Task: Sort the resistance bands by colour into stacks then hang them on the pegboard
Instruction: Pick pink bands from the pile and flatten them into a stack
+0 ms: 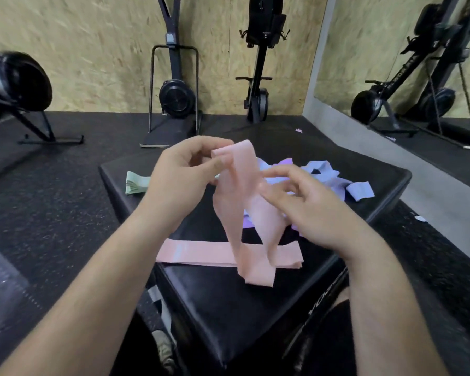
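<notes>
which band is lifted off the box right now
The pink band pinched in the left hand, hanging loose. The other pink band lies flat on the box; the green stack and purple heap lie behind.

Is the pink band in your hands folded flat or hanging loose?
Hanging loose: the left hand pinches the pink band at its top, the right hand touches its side, its lower end drapes over the pink stack.
</notes>
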Tool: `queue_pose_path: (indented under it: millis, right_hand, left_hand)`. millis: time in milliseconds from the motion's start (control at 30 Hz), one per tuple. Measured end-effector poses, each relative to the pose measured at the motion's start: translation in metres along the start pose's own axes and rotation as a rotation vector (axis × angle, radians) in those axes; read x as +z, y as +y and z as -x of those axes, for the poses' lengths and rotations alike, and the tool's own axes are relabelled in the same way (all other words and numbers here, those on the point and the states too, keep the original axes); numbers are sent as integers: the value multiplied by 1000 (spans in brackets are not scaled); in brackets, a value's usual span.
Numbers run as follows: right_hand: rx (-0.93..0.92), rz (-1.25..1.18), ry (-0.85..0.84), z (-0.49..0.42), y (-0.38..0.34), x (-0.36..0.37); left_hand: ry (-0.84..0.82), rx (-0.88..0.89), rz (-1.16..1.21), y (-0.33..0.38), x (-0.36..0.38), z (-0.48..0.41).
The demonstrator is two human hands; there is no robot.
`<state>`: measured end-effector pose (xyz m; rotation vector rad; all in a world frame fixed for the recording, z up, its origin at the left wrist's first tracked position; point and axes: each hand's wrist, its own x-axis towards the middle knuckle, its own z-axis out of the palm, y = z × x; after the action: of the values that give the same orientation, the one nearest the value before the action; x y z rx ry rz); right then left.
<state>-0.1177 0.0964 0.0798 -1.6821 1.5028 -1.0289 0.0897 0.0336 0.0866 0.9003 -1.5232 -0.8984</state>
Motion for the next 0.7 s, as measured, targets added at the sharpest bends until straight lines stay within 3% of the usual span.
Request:
queue_pose_path:
  millis: [67, 133, 267, 400, 600, 700]
  right_hand:
    - [-56, 50, 248, 5, 11, 19]
    - [-40, -181, 333, 8, 21, 34]
    - [105, -195, 74, 5, 41, 47]
    - [182, -327, -60, 6, 47, 44]
    - [75, -345, -4, 5, 51, 46]
    - [11, -380, 40, 4, 54, 44]
  left_hand:
    - [-18, -8, 10, -7, 7, 16]
    - [-52, -50, 56, -18, 15, 31]
    - [-114, -98, 101, -40, 27, 49]
    - [-170, -24, 128, -56, 25, 60]
    - [-242, 62, 215, -70, 17, 68]
    - [-186, 44, 269, -71, 12, 65]
